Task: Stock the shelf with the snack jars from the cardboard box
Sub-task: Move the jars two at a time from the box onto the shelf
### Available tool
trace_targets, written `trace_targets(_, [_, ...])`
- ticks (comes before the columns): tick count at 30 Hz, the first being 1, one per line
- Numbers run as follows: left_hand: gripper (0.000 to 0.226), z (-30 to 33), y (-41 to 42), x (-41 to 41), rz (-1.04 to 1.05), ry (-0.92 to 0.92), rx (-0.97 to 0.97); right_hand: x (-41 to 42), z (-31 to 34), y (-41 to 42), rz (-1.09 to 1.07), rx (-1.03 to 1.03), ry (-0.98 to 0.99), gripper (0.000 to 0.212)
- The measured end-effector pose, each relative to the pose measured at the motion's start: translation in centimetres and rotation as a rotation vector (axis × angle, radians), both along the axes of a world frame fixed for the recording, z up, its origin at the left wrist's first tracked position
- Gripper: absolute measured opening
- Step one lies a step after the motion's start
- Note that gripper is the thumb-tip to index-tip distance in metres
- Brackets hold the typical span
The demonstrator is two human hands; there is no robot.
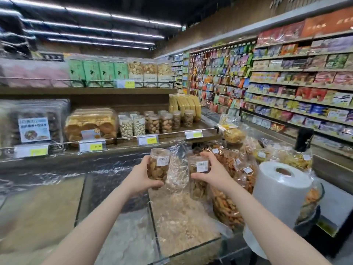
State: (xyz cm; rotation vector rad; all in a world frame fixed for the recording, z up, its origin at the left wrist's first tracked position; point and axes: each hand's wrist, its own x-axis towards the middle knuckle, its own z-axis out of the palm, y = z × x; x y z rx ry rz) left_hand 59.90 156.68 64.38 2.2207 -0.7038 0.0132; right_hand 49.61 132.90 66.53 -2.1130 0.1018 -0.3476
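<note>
My left hand point(142, 174) grips a clear plastic snack jar point(159, 165) full of brown crackers, a barcode label near its lid. My right hand point(211, 174) grips a second, similar jar point(198, 180), tilted slightly. Both jars are held up in front of me, above the glass-covered bulk bins. Ahead, the middle shelf point(172, 137) carries several matching jars point(164, 121) of nuts and crackers, standing in rows behind price tags. The cardboard box is out of view.
Bagged snacks point(229, 163) pile up to the right. A large roll of plastic bags point(280, 188) stands at the right front. Glass bin covers point(124, 217) lie below my arms. Green boxes point(99, 71) fill the upper shelf. A long wall of packaged goods point(286, 83) runs along the right.
</note>
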Motion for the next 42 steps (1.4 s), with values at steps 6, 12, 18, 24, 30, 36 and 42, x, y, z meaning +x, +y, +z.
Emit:
trace_targets(6, [0.083, -0.9, 0.7, 4.4, 0.125, 0.047, -0.001, 7.7, -1.0, -0.5, 0.044, 0.092, 0.055, 0.076])
trace_targets(12, [0.083, 1.4, 2.2, 9.5, 0.180, 0.022, -0.027, 14.4, -1.2, -0.8, 0.049, 0.065, 0.082, 0.087])
trace_targets(18, [0.080, 4.1, 2.2, 15.0, 0.210, -0.030, -0.098, 20.3, 2.0, -1.8, -0.043, 0.110, -0.023, 0.091])
trace_targets(24, [0.091, 7.0, -0.5, 19.9, 0.235, -0.079, -0.131, 27.0, 5.8, -4.4, -0.074, 0.053, -0.092, 0.090])
trace_targets(30, [0.088, 8.0, -2.2, 25.2, 0.243, -0.101, -0.202, 35.0, 9.7, -7.4, -0.056, -0.031, -0.133, 0.089])
trace_targets(36, [0.089, 6.6, -3.6, 30.3, 0.272, -0.092, -0.239, 42.8, 7.4, -9.9, -0.123, -0.074, -0.157, 0.094])
trace_targets(42, [0.082, 5.1, -5.2, 32.6, 0.280, -0.092, -0.187, 46.7, 1.8, -11.1, -0.177, -0.024, -0.032, 0.095])
